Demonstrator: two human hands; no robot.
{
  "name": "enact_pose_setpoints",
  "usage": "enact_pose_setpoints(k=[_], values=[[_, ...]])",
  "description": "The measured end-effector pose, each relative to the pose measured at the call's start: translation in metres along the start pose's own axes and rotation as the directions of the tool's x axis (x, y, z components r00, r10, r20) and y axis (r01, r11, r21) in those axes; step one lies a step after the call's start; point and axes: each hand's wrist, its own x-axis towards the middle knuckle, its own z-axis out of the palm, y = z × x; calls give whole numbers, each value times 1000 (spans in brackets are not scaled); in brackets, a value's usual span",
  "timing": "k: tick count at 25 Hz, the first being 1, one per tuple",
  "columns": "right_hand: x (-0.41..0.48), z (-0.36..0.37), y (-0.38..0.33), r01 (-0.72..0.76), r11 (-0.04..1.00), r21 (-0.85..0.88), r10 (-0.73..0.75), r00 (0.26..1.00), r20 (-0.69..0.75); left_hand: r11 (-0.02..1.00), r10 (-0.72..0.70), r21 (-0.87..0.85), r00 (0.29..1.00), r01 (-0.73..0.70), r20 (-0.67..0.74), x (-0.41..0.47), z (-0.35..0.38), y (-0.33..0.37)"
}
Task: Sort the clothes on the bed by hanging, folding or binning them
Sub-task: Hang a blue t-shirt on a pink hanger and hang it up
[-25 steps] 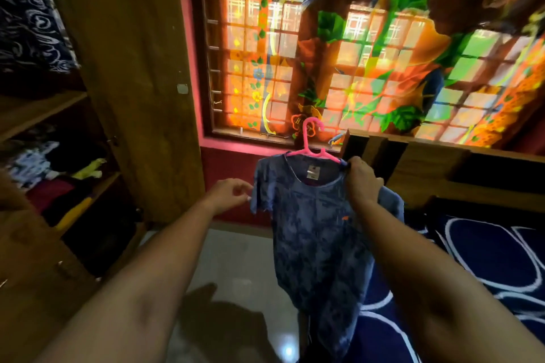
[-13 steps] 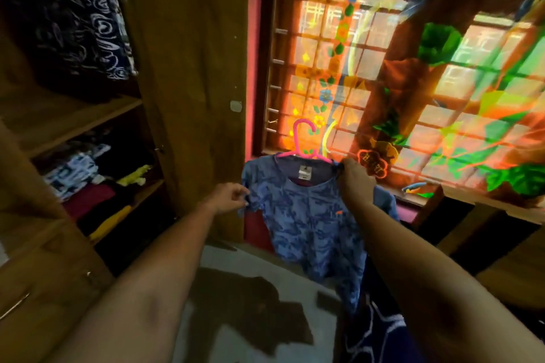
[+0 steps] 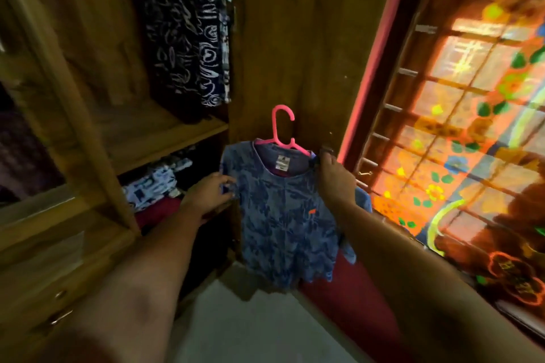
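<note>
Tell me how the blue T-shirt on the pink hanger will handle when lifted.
Probably floppy: the blue T-shirt drapes limp below the pink hanger. Likely light, since the right hand holds it up at one shoulder. It may swing or slip off; the left hand pinches a sleeve, which should steady it.

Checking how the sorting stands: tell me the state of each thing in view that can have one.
blue T-shirt, on the hanger, held up in the air in front of the wardrobe
pink hanger, inside the shirt's neck, hook free, not on a rail
left hand, pinches the shirt's sleeve
right hand, grips the shirt's other shoulder
wardrobe, open
patterned garments, hanging inside
folded clothes, stacked on a lower shelf
</note>
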Motion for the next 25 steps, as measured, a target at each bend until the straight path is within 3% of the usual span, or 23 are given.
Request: enact_pose_setpoints(k=[3, 6, 11, 17, 21, 23, 25], values=[[51, 13, -36, 104, 990, 94, -100, 994, -50, 999, -22, 27, 989, 26, -144, 12, -36, -20], [109, 21, -68, 287, 950, 125, -257, 943, -213, 1000, -22, 3, 942, 24, -334, 26, -81, -26], [214, -10, -128, 510, 859, -41, -467, 749, -470, 987, -9, 130, 837, 95, -548, 53, -179, -12], [325, -75, -173, 604, 783, -147, -520, 508, -686, 927, 67, 311, 722, 211, -688, 76, -294, 21], [374, -122, -211, 643, 740, -198, -546, 401, -736, 679, 314, 637, 640, 365, -701, 78, -371, 57], [395, -142, -237, 655, 709, -261, -568, 312, -761, 537, 410, 709, 594, 457, -693, 77, -413, 73], [415, -163, -261, 632, 697, -339, -576, 211, -790, 457, 506, 719, 511, 524, -695, 77, -456, 89]])
